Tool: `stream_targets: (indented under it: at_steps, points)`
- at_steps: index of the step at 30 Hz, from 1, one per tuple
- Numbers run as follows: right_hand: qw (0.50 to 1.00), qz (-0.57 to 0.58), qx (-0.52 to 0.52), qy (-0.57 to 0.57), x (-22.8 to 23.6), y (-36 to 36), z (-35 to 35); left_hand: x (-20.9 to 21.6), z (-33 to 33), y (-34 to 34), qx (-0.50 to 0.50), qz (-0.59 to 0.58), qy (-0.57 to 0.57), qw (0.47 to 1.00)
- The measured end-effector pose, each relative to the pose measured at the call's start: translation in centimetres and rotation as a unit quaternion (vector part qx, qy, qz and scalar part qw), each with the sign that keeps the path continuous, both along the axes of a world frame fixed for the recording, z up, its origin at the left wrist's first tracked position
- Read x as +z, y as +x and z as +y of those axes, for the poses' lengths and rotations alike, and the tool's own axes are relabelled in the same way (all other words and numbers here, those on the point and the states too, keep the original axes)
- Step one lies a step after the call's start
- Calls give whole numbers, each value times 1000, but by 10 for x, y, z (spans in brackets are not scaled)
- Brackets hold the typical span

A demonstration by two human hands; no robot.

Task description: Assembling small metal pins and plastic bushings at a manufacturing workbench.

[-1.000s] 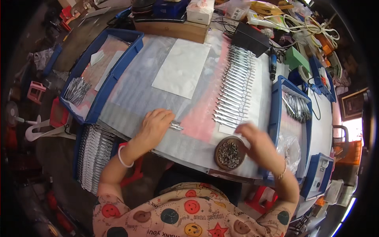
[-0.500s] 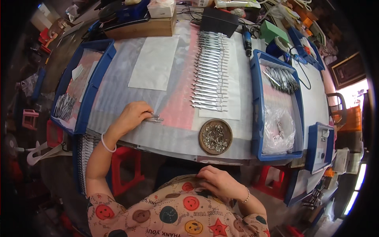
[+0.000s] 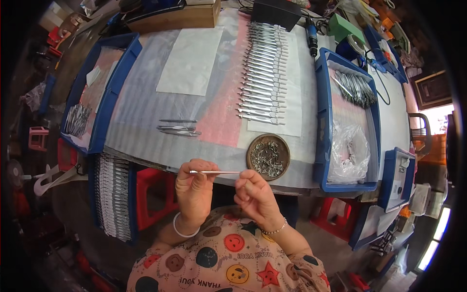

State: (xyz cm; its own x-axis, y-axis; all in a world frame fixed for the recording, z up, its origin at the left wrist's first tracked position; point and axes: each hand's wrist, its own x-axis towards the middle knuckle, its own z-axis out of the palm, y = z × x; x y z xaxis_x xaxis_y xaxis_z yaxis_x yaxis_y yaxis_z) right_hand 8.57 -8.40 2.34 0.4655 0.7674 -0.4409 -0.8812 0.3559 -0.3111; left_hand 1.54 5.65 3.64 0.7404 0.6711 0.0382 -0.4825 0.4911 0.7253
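Just in front of the table edge, my left hand (image 3: 193, 197) pinches a slim, straight metal piece (image 3: 216, 172) between thumb and fingers, holding it level. At the piece's right end, the fingertips of my right hand (image 3: 258, 198) close on the thin tip; whether a smaller part is also there is too small to tell. Several similar slim metal pieces (image 3: 178, 130) lie on the table beyond my left hand. A round brown bowl (image 3: 250, 156) of small metal parts stands beyond my right hand. Farther off, silvery slender tools (image 3: 262, 80) lie in a long row on white paper.
A blue bin (image 3: 113, 80) with metal pieces stands at the left, another blue bin (image 3: 321, 121) with tools and a plastic bag at the right. White paper (image 3: 189, 61) lies mid-table. A blue-and-black handheld tool (image 3: 312, 36) lies at the back. Red stools (image 3: 151, 197) stand below.
My left hand has come back from the loose pieces toward my body, bringing one slim metal piece. My right hand has risen from my lap to its tip. The view has shifted slightly.
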Motion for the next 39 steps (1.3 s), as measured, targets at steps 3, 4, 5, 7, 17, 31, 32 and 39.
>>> stream_targets:
  at_steps: [3,4,5,7,17,31,32,39]
  points:
    - [999,44,0,24,-4,3,-4,-4,-6,-4,13,10,-55,998]
    - [998,38,14,49,-8,2,-6,-4,-8,-5,9,1,-52,999]
    - [998,40,13,48,-6,0,-6,-5,-9,-6,4,-9,-48,999]
    - [998,34,19,41,-1,-2,-3,-8,-15,-9,-12,-5,-49,999]
    - [975,-177,2,-132,14,10,-18,-16,-21,-39,-146,98,175,969]
    - [938,-241,143,-204,25,9,-18,-2,-13,-34,-418,238,50,875]
    - [937,-242,143,-208,24,9,-18,-3,-14,-35,-433,234,5,870]
    - [940,-213,161,-212,20,9,-19,-2,-17,-33,-465,229,-105,849]
